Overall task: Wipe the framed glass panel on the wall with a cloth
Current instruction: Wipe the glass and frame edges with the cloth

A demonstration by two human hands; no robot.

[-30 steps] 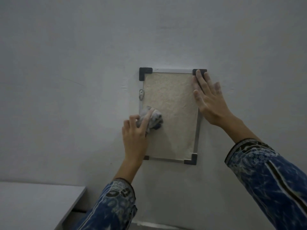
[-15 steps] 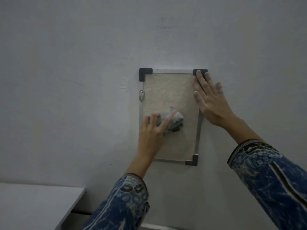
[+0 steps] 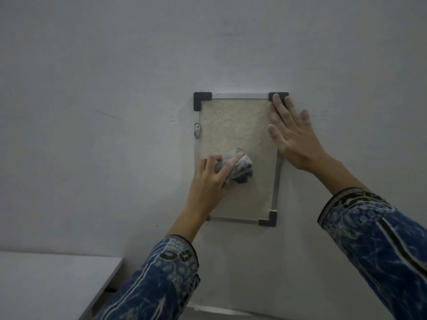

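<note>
Sliding back toward the left, my left hand (image 3: 208, 181) now presses the cloth (image 3: 240, 168) on the middle of the framed glass panel (image 3: 233, 125), a little below its centre; half a second ago the cloth was nearer the right edge, and one second ago it was at the left edge, so I am rubbing side to side across the same band. The fingers (image 3: 231, 163) of this hand are bent and clamped on the bunched grey cloth, holding it flat against the glass. My right hand (image 3: 293, 137) has not moved: its fingers are spread apart and lie flat over the upper right side of the frame, one fingertip on the black corner piece (image 3: 278, 97), to keep the panel steady on the wall (image 3: 115, 88). I judge that the middle band is now wiped in both directions, while the top part and the lowest part, near the bottom right corner (image 3: 268, 219), look not yet covered, so the task seems only partly done. A small metal hook (image 3: 197, 132) sits on the left rail. I can read no brand, label or writing anywhere; my sleeves (image 3: 381, 245) carry only a blue pattern. A pale worktop (image 3: 46, 285) is low on the left.
</note>
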